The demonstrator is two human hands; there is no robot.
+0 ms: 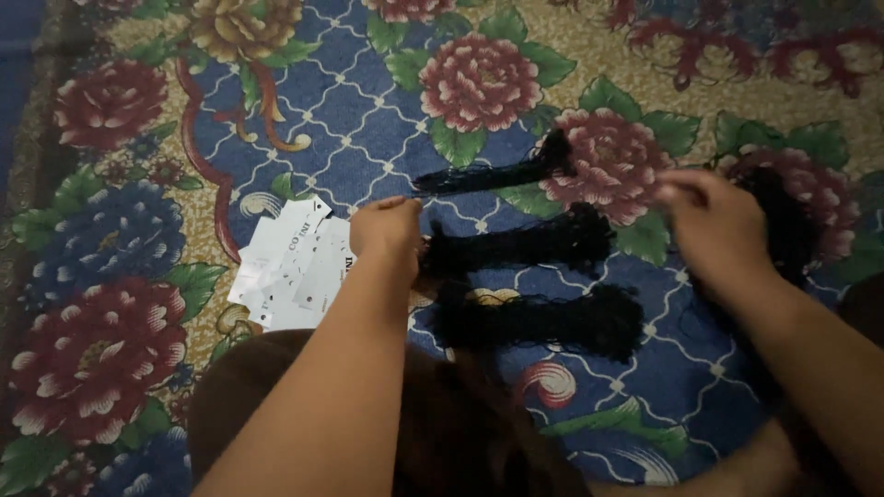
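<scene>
Head view: left hand is pinching a black thread bundle beside white paper tags; right hand is gripping more black thread, keeping strands sorted.

dim indoor light | soft focus | right hand motion-blurred | corners dark

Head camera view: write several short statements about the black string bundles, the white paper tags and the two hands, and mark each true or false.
1. Three black string bundles lie on the floral carpet. True.
2. The white paper tags lie at the far right of the carpet. False: they lie left of the bundles, beside the left hand.
3. The left hand is at the left end of the middle bundle. True.
4. The right hand rests flat on the white paper tags. False: it is at loose black string on the right.
5. The carpet is plain grey. False: it has red and blue flowers.
</scene>
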